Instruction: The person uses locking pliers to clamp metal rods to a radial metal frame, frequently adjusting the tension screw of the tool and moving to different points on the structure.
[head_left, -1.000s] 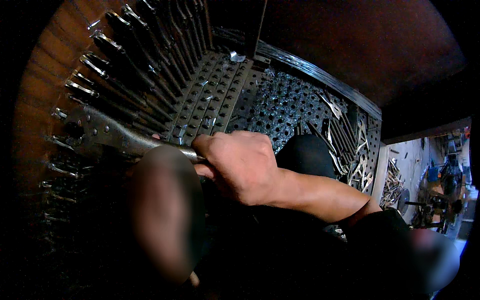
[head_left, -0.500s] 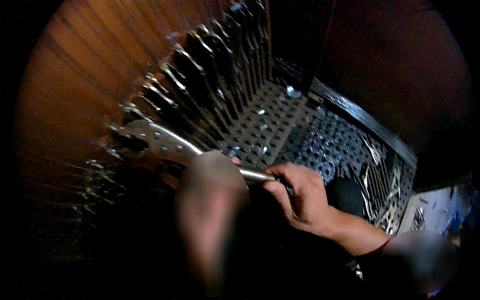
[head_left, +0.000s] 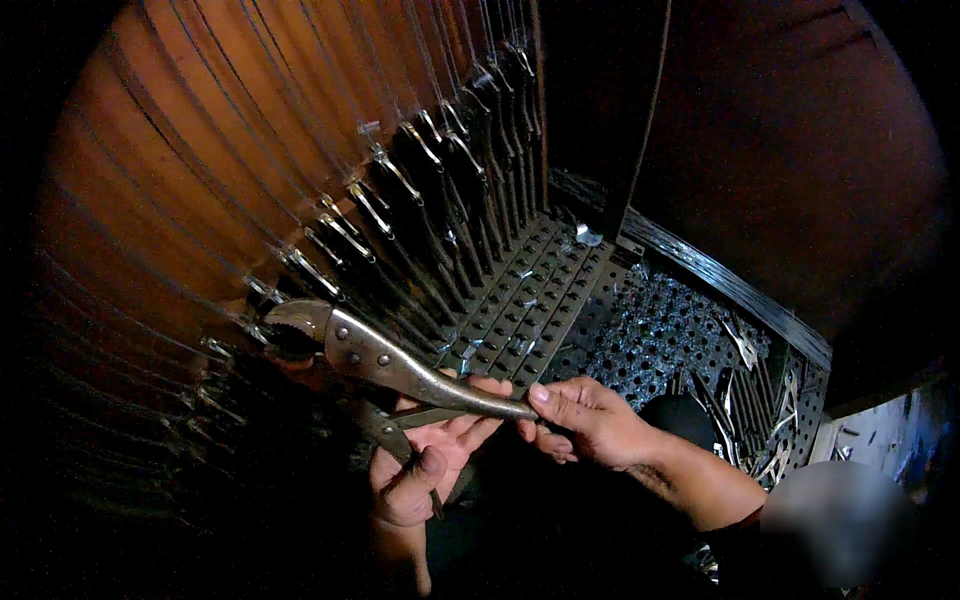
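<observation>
A large pair of locking pliers lies slantwise across both my hands, its toothed curved jaws pointing left and standing apart. My left hand is under it, with the thumb over the lower handle and the fingers behind. The lower handle hangs away from the upper one. My right hand pinches the far end of the upper handle between thumb and fingers. Behind the jaws, a row of smaller locking pliers runs along the brown wall, near dark upright strips.
The brown curved wall carries thin vertical lines. Perforated metal plates with small bright scraps form the floor. More pliers lie loose at the right, by my dark knee. A metal ledge edges the far wall.
The view has shifted, and wall, floor and pliers sit lower in it. The left hand, blurred before, now shows under the pliers. My right hand still grips the handle end.
</observation>
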